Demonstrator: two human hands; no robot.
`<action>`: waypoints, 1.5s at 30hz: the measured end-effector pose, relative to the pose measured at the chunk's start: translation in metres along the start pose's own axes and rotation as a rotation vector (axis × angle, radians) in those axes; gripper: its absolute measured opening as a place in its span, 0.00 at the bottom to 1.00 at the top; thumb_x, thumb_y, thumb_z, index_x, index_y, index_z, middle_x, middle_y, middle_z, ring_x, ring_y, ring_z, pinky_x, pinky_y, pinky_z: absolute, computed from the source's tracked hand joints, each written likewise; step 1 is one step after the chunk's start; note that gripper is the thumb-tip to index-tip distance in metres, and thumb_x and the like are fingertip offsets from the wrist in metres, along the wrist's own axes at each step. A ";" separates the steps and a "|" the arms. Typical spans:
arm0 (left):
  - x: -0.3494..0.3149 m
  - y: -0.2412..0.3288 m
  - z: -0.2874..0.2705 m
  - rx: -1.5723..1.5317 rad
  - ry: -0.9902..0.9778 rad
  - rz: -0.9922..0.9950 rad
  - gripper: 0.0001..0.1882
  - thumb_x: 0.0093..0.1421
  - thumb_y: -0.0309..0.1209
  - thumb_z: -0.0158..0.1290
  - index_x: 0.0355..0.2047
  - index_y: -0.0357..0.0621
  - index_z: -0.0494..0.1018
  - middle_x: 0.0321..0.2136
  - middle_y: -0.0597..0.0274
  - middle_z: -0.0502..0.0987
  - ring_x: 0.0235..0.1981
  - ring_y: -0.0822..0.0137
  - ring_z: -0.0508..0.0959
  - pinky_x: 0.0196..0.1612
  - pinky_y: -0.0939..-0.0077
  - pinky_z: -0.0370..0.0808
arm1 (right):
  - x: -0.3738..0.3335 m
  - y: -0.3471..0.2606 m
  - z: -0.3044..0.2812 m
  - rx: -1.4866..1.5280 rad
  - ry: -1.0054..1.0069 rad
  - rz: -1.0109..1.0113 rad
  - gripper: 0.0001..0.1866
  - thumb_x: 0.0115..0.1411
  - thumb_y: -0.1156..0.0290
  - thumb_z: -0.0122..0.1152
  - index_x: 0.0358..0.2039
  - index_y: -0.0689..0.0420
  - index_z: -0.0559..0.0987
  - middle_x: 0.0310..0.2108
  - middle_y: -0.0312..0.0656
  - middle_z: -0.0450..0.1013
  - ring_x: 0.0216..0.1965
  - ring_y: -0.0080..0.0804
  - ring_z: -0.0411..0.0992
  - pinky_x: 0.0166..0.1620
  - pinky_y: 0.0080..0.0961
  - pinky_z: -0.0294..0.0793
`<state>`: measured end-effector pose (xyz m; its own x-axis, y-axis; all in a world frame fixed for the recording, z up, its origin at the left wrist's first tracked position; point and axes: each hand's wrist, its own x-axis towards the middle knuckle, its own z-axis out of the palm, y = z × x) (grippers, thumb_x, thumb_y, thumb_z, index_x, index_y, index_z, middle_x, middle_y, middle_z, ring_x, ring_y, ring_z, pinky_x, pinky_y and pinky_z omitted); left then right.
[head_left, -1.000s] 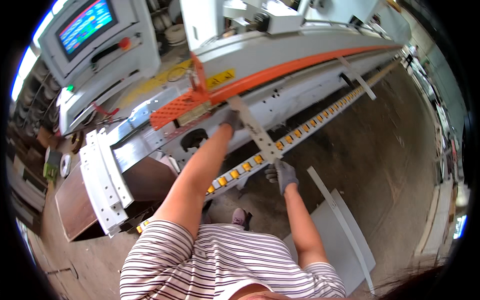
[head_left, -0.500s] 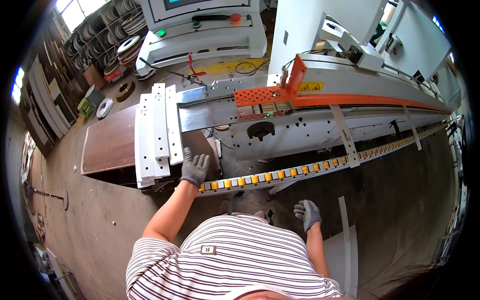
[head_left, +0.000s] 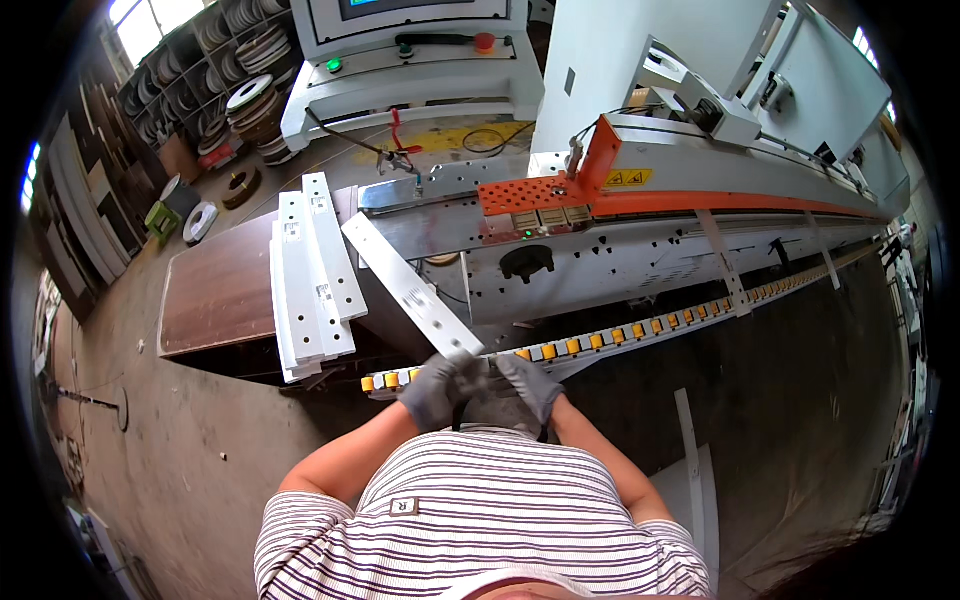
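Head view: left hand (head_left: 432,390) grips a white strip (head_left: 408,285) (right hand (head_left: 530,385), grip unclear); held by one end, it could swing into the stacked strips (head_left: 327,245) at left.

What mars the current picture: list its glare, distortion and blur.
Head view: the upper-left window is blown out to white; head view: the fisheye bends the yellow-roller rail and leaves the corners black; head view: the left grip looks smeared, the slanting white strip beside it fairly crisp.
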<state>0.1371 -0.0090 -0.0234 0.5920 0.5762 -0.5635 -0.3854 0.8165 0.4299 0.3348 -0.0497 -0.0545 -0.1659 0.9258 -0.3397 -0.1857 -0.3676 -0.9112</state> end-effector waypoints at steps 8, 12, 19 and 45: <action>0.033 0.002 0.035 0.584 0.180 -0.352 0.34 0.61 0.58 0.42 0.42 0.33 0.70 0.34 0.50 0.78 0.32 0.60 0.79 0.36 0.66 0.78 | -0.046 0.023 -0.043 0.235 0.231 0.108 0.24 0.57 0.52 0.60 0.45 0.60 0.74 0.33 0.36 0.73 0.33 0.22 0.71 0.37 0.19 0.70; 0.065 -0.002 0.051 0.712 0.128 -0.057 0.28 0.63 0.52 0.44 0.38 0.33 0.71 0.34 0.49 0.77 0.28 0.61 0.79 0.31 0.68 0.79 | -0.085 0.026 -0.068 0.395 0.334 0.114 0.26 0.55 0.51 0.63 0.44 0.60 0.74 0.34 0.37 0.73 0.32 0.25 0.72 0.35 0.23 0.73; 0.179 0.013 0.086 0.555 0.045 0.089 0.21 0.65 0.44 0.43 0.46 0.37 0.66 0.36 0.56 0.75 0.36 0.58 0.78 0.42 0.58 0.77 | -0.089 0.040 -0.092 0.486 0.493 0.056 0.29 0.53 0.49 0.64 0.43 0.61 0.74 0.34 0.38 0.73 0.34 0.26 0.72 0.35 0.24 0.75; 0.278 0.037 0.135 0.663 0.187 0.130 0.16 0.65 0.42 0.41 0.46 0.45 0.65 0.36 0.57 0.75 0.33 0.58 0.79 0.33 0.55 0.80 | -0.064 -0.001 -0.122 0.387 0.389 0.140 0.20 0.63 0.54 0.52 0.35 0.63 0.75 0.23 0.42 0.75 0.19 0.24 0.72 0.24 0.20 0.72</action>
<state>0.3831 0.1763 -0.0695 0.4162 0.7126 -0.5647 0.1031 0.5801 0.8080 0.4640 -0.0980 -0.0607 0.1409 0.8033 -0.5786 -0.5409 -0.4270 -0.7246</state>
